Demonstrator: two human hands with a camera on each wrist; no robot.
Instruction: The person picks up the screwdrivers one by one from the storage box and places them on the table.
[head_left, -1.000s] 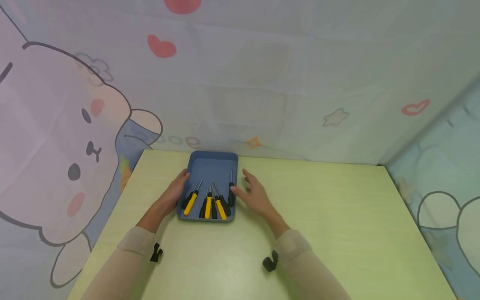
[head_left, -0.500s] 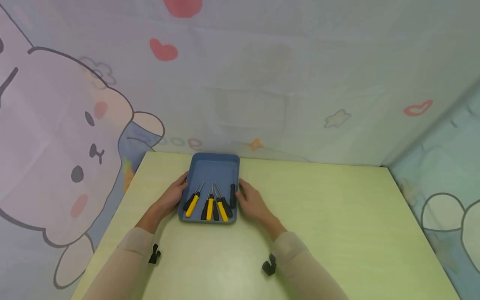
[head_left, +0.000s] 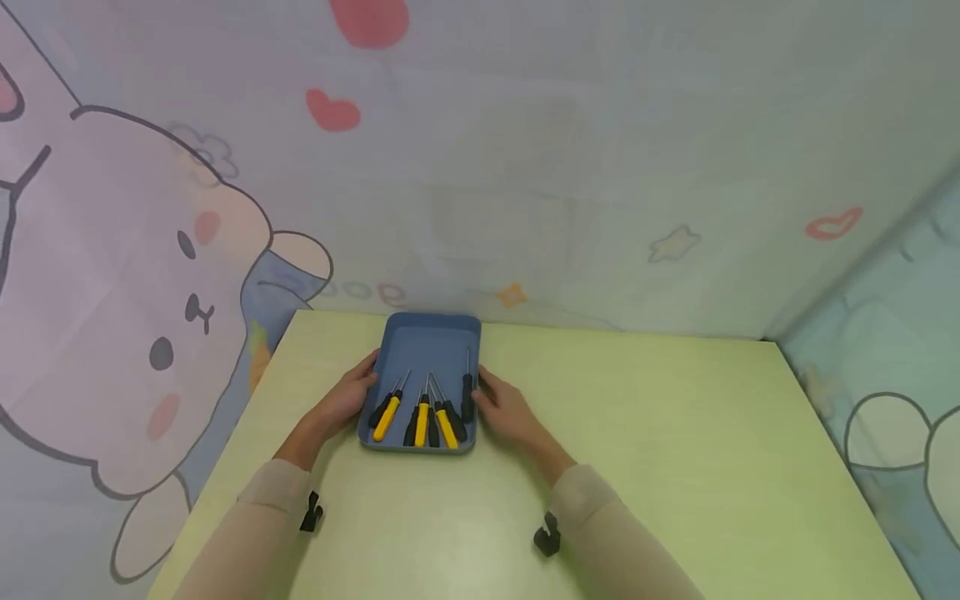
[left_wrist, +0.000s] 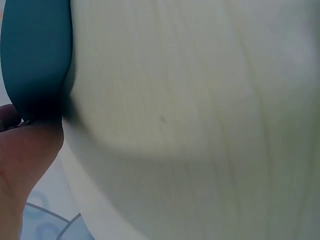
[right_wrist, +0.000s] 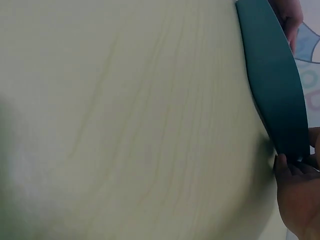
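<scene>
A blue rectangular tray (head_left: 431, 346) stands near the table's back edge in the head view. My left hand (head_left: 347, 398) grips its left side, thumb at the rim. On the right side my right hand (head_left: 512, 412) holds the wall. Inside, several screwdrivers with yellow or black handles lie mostly toward the near end, such as a yellow-handled screwdriver (head_left: 387, 419). A black screwdriver (head_left: 467, 400) lies along the right wall. Both wrist views show the tray's outer wall (left_wrist: 37, 55) with fingers at it; fingers under the tray are mostly hidden.
A pale yellow-green table (head_left: 660, 450) extends right of the tray and in front of it. Behind it hangs a printed cloth (head_left: 525, 167) with a cartoon rabbit at left. Small black clips (head_left: 548, 535) hang by the sleeves.
My right hand has come in from beside the tray's right rim, its thumb leaving the black screwdriver, and taken hold of that side. The left hand keeps its hold. The view has shifted slightly.
</scene>
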